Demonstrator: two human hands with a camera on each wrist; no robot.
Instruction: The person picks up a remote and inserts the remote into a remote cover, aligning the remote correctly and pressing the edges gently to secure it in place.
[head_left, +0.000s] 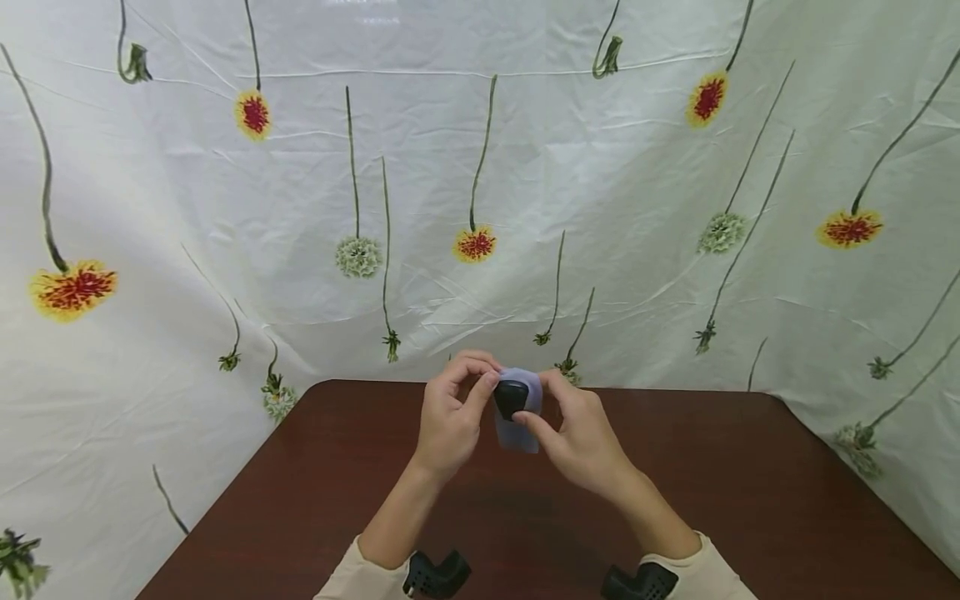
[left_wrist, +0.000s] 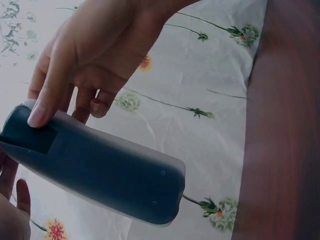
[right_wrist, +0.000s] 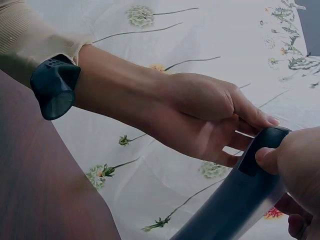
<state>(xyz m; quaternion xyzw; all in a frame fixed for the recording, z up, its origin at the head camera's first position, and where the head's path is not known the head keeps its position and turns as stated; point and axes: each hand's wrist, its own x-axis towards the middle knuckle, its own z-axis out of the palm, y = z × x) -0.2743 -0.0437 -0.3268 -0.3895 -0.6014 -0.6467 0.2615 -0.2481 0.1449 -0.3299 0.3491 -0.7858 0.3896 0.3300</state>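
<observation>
A long, rounded remote control (left_wrist: pixel 115 165) in a pale translucent cover is held up above the table's far part. A dark smooth panel (head_left: pixel 512 399) shows at its upper end, framed by the cover's lavender rim. My left hand (head_left: pixel 453 412) pinches the upper left edge between thumb and fingers. From the other side my right hand (head_left: pixel 581 433) grips it, thumb pressing the lower edge of the dark panel. In the right wrist view the left hand (right_wrist: pixel 200 110) is at the dark end (right_wrist: pixel 257 155), opposite the right hand (right_wrist: pixel 302 155). Some fingertips are hidden behind it.
Below is a dark reddish-brown table (head_left: pixel 360 467). A white cloth (head_left: pixel 300 192) printed with flowers hangs behind and at both sides. Black wrist cameras (head_left: pixel 437 574) sit on both beige sleeves (head_left: pixel 367 575).
</observation>
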